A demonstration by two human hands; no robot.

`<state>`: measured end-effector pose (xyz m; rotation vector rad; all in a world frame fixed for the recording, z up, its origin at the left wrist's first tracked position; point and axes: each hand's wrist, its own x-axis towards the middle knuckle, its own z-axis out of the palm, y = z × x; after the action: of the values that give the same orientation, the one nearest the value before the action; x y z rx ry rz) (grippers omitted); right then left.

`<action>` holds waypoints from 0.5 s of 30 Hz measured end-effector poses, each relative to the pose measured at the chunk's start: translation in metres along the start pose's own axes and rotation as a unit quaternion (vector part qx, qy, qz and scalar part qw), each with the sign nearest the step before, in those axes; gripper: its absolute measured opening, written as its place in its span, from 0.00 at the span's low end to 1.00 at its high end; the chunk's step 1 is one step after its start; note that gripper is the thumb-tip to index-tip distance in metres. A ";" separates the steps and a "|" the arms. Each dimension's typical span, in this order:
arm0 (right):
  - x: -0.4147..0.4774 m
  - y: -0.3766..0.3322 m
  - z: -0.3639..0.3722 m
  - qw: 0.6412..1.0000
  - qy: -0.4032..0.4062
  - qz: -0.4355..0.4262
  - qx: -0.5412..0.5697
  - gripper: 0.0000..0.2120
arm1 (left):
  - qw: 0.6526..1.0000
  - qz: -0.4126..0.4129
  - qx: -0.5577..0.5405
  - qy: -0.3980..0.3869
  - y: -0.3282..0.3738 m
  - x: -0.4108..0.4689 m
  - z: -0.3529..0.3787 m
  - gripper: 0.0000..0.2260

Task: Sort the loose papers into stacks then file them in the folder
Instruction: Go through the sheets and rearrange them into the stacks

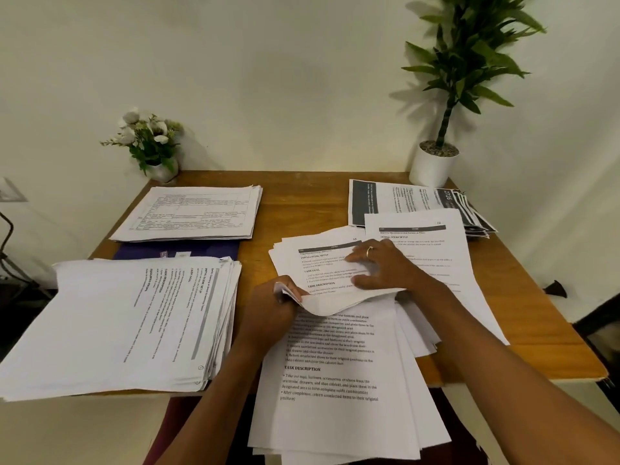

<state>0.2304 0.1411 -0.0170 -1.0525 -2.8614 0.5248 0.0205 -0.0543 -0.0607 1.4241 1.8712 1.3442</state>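
A plain cream wall (268, 78) backs a brown wooden table (302, 196). A small white-flowered potted plant (151, 144) stands at its far left corner, a tall green plant in a white pot (432, 169) far right

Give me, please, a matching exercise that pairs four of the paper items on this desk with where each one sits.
Things:
1. table-printed stack
2. purple folder
3. dark-banded sheets
4. curled sheet

Places:
A. corner pinched by the left hand
B. far right, near the white pot
C. far left, near the flower vase
D. on the left, partly hidden under paper

Pairs: 1-C, 2-D, 3-B, 4-A
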 end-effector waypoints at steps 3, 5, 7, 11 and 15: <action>-0.004 0.005 -0.003 0.999 0.036 0.038 -0.003 0.26 | 1.000 -0.001 0.003 0.004 0.000 0.000 0.000 0.10; -0.007 0.007 -0.006 0.997 0.045 0.060 -0.031 0.28 | 1.000 0.005 0.001 0.004 0.001 -0.001 -0.001 0.11; -0.010 0.007 -0.008 0.996 0.028 0.078 -0.044 0.30 | 1.000 0.007 -0.006 0.005 0.002 -0.001 -0.001 0.13; -0.012 0.007 -0.009 0.992 0.048 0.105 -0.040 0.29 | 1.000 -0.001 -0.008 0.002 0.002 -0.002 -0.001 0.12; -0.006 0.002 -0.008 0.977 0.116 0.179 0.007 0.26 | 1.000 0.002 -0.003 0.007 0.004 -0.002 -0.001 0.14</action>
<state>0.2380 0.1409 -0.0096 -1.5253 -2.4743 0.4050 0.0225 -0.0567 -0.0569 1.4200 1.8714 1.3642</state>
